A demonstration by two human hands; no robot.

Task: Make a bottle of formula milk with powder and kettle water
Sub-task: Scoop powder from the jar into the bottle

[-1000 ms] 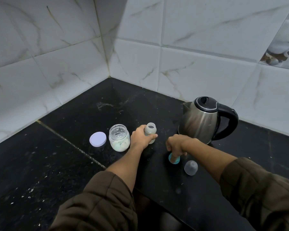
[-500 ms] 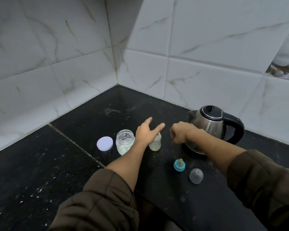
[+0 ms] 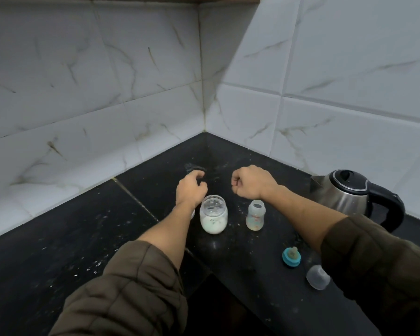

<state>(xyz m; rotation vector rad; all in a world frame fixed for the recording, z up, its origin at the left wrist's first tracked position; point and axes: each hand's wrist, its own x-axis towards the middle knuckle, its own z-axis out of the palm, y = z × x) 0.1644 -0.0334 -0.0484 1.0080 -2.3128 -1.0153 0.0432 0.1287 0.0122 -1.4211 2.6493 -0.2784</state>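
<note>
- The left hand (image 3: 190, 190) hangs over the black counter (image 3: 58, 238), just past the jar. Its fingers are loosely curled and hold nothing.
- The right hand (image 3: 251, 181) is level with it, a little to the right. Its fingers are curled tight into a fist with nothing in them.
- The open glass jar (image 3: 213, 214) stands upright beside the left wrist, with white powder in its lower part.
- The baby bottle (image 3: 255, 215) stands upright just right of the jar, apart from it and under the right wrist. Its neck is open and neither hand touches it.
- The teal teat ring (image 3: 291, 256) lies on the counter nearer the person, right of the bottle.
- The clear cap (image 3: 318, 277) lies nearer still, beside the right sleeve (image 3: 374, 263).
- The steel kettle (image 3: 344, 195) sits at the far right against the tiled wall (image 3: 83, 93), lid shut and black handle pointing right.
- White specks are scattered over the counter.
</note>
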